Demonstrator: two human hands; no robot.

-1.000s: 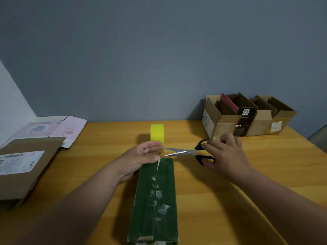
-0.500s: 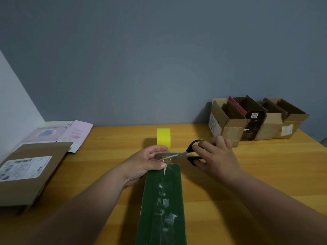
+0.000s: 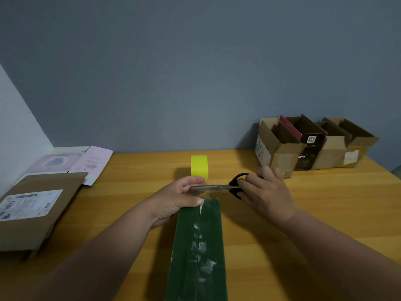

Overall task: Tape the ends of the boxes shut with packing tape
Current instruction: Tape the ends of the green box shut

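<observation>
The long green box [image 3: 198, 246] lies on the worktop [image 3: 130, 209], right in front of the person, with its far end pointing at the wall. A seam runs down the middle of its top, with shiny bits of old tape stuck along it. At the far end the seam gapes a little.

The left hand [image 3: 178, 200] holds the far left corner of the box, its thumb on top of the box. Its fingers are curled there, maybe pinching a clear strip of tape, but the tape is too hard to see to be sure. The right hand [image 3: 267, 192] grips the black handles of the scissors [image 3: 219, 187]. The blades look nearly closed and lie flat just past the box end, with the tips by the left fingers.

The box looks like light, stiff card. It should slide easily, so hold it down near the end being taped. Do not squeeze the flaps hard or they may bend in.

The yellow tape roll [image 3: 199, 168] stands on edge just behind the hands. Open brown boxes [image 3: 312, 146] sit far right by the wall. A flat brown parcel [image 3: 36, 207] and pink cards [image 3: 71, 161] lie at the left.
</observation>
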